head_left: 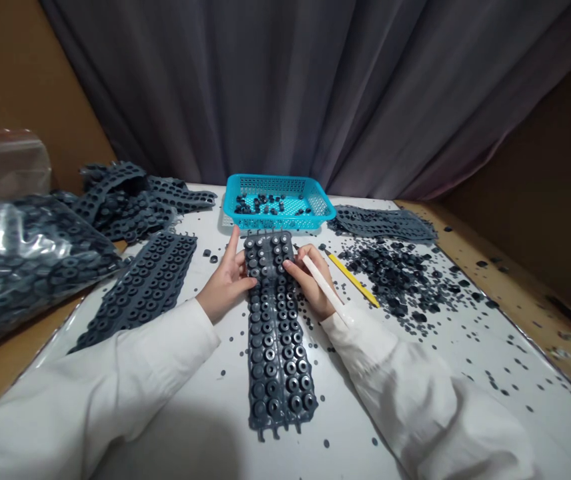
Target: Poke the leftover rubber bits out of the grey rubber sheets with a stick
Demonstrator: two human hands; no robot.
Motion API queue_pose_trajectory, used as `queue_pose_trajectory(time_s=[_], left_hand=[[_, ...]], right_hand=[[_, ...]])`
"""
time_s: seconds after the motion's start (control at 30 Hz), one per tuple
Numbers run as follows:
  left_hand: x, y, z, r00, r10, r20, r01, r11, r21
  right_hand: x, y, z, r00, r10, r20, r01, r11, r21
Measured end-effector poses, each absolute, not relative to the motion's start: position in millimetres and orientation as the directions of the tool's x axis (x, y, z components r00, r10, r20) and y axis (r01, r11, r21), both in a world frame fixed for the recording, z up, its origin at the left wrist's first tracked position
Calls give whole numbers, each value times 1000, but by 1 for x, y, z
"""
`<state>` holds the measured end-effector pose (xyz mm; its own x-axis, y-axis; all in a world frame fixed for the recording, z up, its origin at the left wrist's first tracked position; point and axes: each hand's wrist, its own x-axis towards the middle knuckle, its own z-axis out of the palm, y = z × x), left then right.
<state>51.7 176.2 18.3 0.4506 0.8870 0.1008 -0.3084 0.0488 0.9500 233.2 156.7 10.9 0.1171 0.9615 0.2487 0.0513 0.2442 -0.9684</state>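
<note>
A dark grey moulded rubber sheet [279, 333] with rows of round ring-like parts lies lengthwise before me. My left hand [226, 283] grips its left edge near the far end, thumb on top and index finger stretched out. At the opposite edge is my right hand [315, 283], its thumb pressing the sheet beside the upper rings. A slim white stick-like tool [323, 283] rests in that right hand and slants back toward the wrist; its tip cannot be made out. Behind the sheet stands a turquoise perforated basket [279, 224] with small black rubber pieces in it.
To the left lie another ringed sheet [145, 287], a heap of punched strips [125, 197] and a bulging clear bag [25, 267]. On the right are a yellow pen-like tool [353, 279], a pile of black scraps [400, 273] and stacked flat sheets [383, 223]. A grey curtain [265, 87] hangs behind.
</note>
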Motion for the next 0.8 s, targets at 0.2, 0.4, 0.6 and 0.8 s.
queue_pose_trajectory(time_s=[0.2,0.4,0.6,0.8], left_hand=[[52,177,17,429,897,111,-299,25,954],[52,178,17,420,896,146,-281,-24,959],[52,179,17,413,897,156,-282,-36,959],[52,178,17,415,896,160,-276,-43,960]], right_hand=[[233,156,11,111,957,267,42,264,-964],[233,156,10,98,953,286,0,287,-958],[234,156,10,97,954,284,24,283,-959],[234,156,11,104,949,299,34,297,-954]])
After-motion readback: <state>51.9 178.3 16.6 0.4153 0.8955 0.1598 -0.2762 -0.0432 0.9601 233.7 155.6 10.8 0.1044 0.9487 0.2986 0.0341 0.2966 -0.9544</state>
